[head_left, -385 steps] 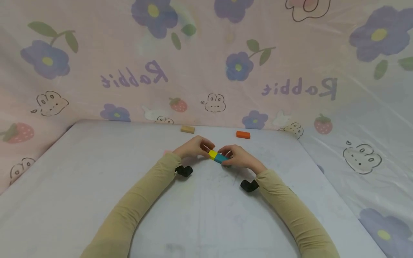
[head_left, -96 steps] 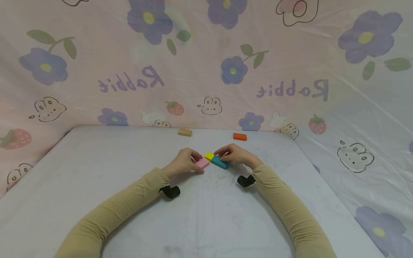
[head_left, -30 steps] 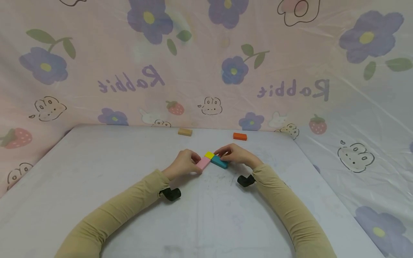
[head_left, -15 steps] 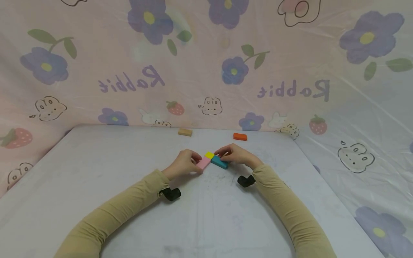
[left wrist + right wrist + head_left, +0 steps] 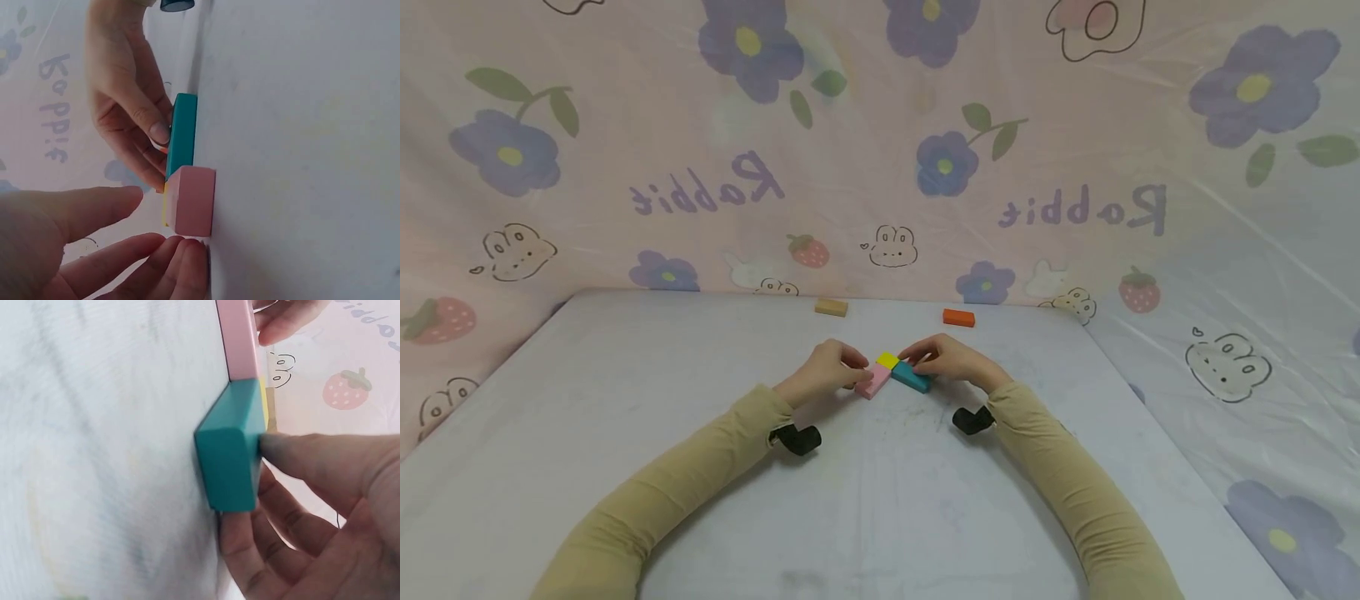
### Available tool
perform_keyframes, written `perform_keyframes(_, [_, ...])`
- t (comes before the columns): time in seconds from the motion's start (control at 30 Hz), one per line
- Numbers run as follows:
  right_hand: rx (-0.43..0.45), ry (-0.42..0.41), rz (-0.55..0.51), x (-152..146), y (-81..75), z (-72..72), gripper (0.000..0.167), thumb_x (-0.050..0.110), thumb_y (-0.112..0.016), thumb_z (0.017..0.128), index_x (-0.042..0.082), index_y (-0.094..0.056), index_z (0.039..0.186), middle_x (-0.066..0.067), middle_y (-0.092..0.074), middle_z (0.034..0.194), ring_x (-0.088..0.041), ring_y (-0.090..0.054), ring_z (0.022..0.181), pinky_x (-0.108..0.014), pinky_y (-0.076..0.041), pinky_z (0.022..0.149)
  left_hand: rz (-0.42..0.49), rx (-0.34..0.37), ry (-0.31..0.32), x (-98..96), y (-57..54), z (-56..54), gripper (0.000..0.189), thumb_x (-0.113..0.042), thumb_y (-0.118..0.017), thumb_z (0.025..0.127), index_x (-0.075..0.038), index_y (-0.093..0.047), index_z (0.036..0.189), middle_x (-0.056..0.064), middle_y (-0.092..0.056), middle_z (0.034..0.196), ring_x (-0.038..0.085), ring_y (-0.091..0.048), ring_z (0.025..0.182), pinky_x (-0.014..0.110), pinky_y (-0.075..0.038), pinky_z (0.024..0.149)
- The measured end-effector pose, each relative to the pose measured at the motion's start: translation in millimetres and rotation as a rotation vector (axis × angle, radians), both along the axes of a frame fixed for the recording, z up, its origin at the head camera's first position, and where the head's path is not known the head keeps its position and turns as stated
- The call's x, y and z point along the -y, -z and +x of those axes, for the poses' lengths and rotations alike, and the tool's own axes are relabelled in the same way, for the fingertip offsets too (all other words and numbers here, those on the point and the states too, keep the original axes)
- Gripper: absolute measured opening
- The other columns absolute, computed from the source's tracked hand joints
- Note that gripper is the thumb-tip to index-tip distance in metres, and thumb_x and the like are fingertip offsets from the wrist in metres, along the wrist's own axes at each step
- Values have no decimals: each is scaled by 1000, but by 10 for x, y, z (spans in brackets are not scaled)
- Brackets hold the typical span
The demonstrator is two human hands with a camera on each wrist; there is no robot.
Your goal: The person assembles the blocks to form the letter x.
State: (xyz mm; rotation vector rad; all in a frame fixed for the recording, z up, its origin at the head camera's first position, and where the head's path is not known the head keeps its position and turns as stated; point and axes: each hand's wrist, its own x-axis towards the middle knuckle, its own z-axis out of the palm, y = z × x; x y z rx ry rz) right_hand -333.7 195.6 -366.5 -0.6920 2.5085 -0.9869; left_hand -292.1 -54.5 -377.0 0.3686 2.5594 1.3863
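Raised slightly since the earlier frame, the left hand (image 5: pixel 822 368) parts thumb from fingers beside the pink block (image 5: pixel 877 380), which abuts the yellow block (image 5: pixel 887 360) on the white table (image 5: pixel 880 500); the right hand (image 5: pixel 953 359) pinches the teal block (image 5: pixel 911 378).

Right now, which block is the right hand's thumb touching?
The teal block, under the right hand's thumb; the yellow and pink blocks adjoin it, while the tan and orange blocks lie apart.

The left arm (image 5: pixel 700 467) and right arm (image 5: pixel 1071 467) reach forward, bowing inward. The left hand (image 5: pixel 823 367) has its thumb apart from loosely bent fingers; the right hand (image 5: pixel 952 359) seems to pinch, some fingertips being hidden.
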Motion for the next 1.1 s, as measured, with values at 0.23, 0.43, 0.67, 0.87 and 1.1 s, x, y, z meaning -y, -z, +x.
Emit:
perform_keyframes(0.23, [-28, -2, 1, 7, -37, -13, 33, 7, -61, 92, 9, -64, 125, -7, -64, 118, -23, -56, 104, -37, -46, 89, 82, 50, -23, 3, -33, -127, 30, -13, -72, 86, 2, -67, 110, 10, -65, 100, 18, -65, 77, 28, -54, 73])
perform_keyframes(0.43, [-5, 0, 3, 17, -34, -6, 34, 8, -60, 93, 8, -63, 126, -8, -63, 120, -23, -55, 106, -37, -45, 91, 41, 46, -40, -7, 0, -172, 28, -14, -75, 83, 0, -69, 107, 9, -66, 97, 17, -64, 76, 27, -54, 71])
perform_keyframes(0.67, [-10, -4, 0, 11, -11, -10, 34, 7, -60, 93, 7, -62, 127, -9, -63, 119, -24, -55, 107, -38, -45, 92, 66, 63, -33, -38, 32, -230, 30, -14, -76, 83, 0, -69, 108, 9, -67, 98, 17, -64, 75, 26, -54, 69])
perform_keyframes(0.87, [7, 3, -10, 10, -9, -1, 34, 7, -61, 92, 7, -62, 126, -9, -63, 119, -22, -57, 103, -37, -45, 91, 74, 103, -17, -58, 26, -249, 30, -15, -74, 84, 1, -68, 109, 9, -67, 98, 17, -63, 74, 25, -54, 69])
perform_keyframes(1.1, [-3, 2, -7, -3, 2, -3, 34, 7, -60, 93, 7, -62, 126, -9, -62, 120, -23, -57, 105, -37, -45, 91, 62, 94, 12, -58, 51, -281, 26, -14, -72, 86, -2, -70, 109, 7, -68, 96, 16, -60, 73, 24, -52, 67])
